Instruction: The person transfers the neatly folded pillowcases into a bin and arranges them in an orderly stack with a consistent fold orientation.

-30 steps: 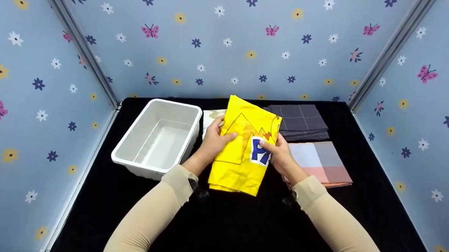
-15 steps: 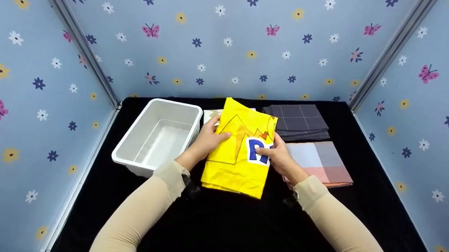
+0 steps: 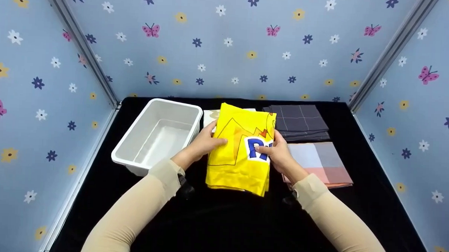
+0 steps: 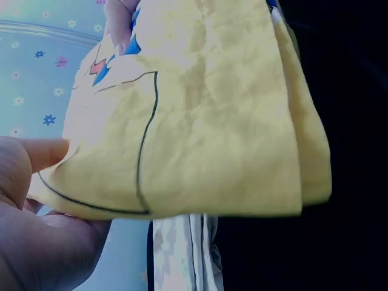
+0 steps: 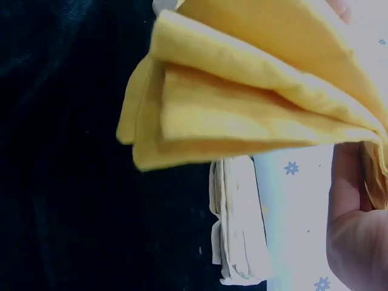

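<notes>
One folded yellow cloth (image 3: 237, 172) in and between both hands (image 3: 204, 143) (image 3: 281, 155)

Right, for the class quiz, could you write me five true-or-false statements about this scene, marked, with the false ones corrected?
1. The left hand and the right hand both hold the yellow cloth. True.
2. The white bin stands to the person's left of the yellow cloth. True.
3. The yellow cloth lies inside the white bin. False: it is held outside the bin.
4. The dark cloth lies farther from the person than the checked cloth. True.
5. The checked cloth lies left of the white bin. False: it lies to the bin's right.
</notes>
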The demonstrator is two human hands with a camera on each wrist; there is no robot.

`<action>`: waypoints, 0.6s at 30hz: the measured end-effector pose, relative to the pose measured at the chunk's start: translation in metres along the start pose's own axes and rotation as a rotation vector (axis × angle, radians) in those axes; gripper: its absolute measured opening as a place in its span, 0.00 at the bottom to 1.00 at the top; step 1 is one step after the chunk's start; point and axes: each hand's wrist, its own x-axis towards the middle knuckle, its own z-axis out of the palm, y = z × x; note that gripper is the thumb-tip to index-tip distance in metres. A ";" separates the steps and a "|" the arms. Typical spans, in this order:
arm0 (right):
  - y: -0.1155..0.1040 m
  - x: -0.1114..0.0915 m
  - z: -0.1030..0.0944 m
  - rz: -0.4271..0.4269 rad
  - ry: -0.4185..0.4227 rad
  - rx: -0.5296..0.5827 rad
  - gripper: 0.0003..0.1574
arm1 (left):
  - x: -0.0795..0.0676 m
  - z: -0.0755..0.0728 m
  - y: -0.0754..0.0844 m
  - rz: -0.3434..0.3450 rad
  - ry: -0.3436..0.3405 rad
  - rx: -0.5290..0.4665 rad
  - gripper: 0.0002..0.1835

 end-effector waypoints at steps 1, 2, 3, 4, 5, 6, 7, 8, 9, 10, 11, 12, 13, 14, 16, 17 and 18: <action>0.000 0.000 0.000 0.000 -0.001 0.001 0.53 | 0.000 -0.001 -0.001 -0.013 -0.021 -0.004 0.51; -0.001 0.000 -0.001 -0.001 -0.003 -0.003 0.52 | 0.000 -0.002 -0.001 -0.030 -0.043 -0.008 0.55; -0.001 0.000 -0.001 -0.003 -0.004 -0.006 0.52 | 0.000 -0.003 -0.002 -0.048 -0.064 -0.012 0.59; -0.002 0.001 -0.001 -0.006 -0.006 -0.011 0.51 | -0.001 -0.004 -0.002 -0.066 -0.082 -0.011 0.62; -0.003 0.001 0.000 -0.007 -0.006 -0.016 0.51 | -0.001 -0.005 -0.002 -0.078 -0.098 -0.008 0.65; -0.004 0.001 0.000 -0.008 -0.009 -0.021 0.51 | -0.001 -0.006 -0.002 -0.087 -0.108 -0.004 0.67; -0.005 0.002 0.000 -0.008 -0.010 -0.026 0.51 | -0.002 -0.007 -0.001 -0.093 -0.114 0.001 0.68; -0.006 0.002 0.001 -0.007 -0.012 -0.031 0.51 | -0.002 -0.008 -0.001 -0.092 -0.112 0.013 0.69; -0.007 0.003 0.002 -0.006 -0.015 -0.036 0.52 | -0.003 -0.010 0.000 -0.088 -0.107 0.024 0.68; -0.008 0.003 0.002 -0.005 -0.018 -0.041 0.52 | -0.003 -0.011 0.000 -0.081 -0.101 0.032 0.68; -0.009 0.004 0.003 -0.005 -0.021 -0.046 0.53 | -0.003 -0.012 0.001 -0.071 -0.095 0.039 0.66; -0.011 0.004 0.004 -0.005 -0.026 -0.052 0.53 | -0.003 -0.013 0.001 -0.061 -0.088 0.046 0.65; -0.012 0.004 0.005 -0.005 -0.028 -0.057 0.52 | -0.003 -0.014 0.002 -0.052 -0.081 0.054 0.63; -0.014 0.004 0.006 -0.005 -0.031 -0.061 0.52 | -0.003 -0.015 0.003 -0.045 -0.075 0.056 0.61; -0.017 0.005 0.007 -0.007 -0.038 -0.073 0.50 | -0.004 -0.018 0.005 -0.037 -0.072 0.052 0.58; -0.018 0.005 0.008 -0.006 -0.042 -0.079 0.49 | -0.004 -0.020 0.006 -0.035 -0.070 0.052 0.56; -0.020 0.005 0.008 -0.008 -0.046 -0.091 0.47 | -0.004 -0.022 0.008 -0.038 -0.068 0.047 0.54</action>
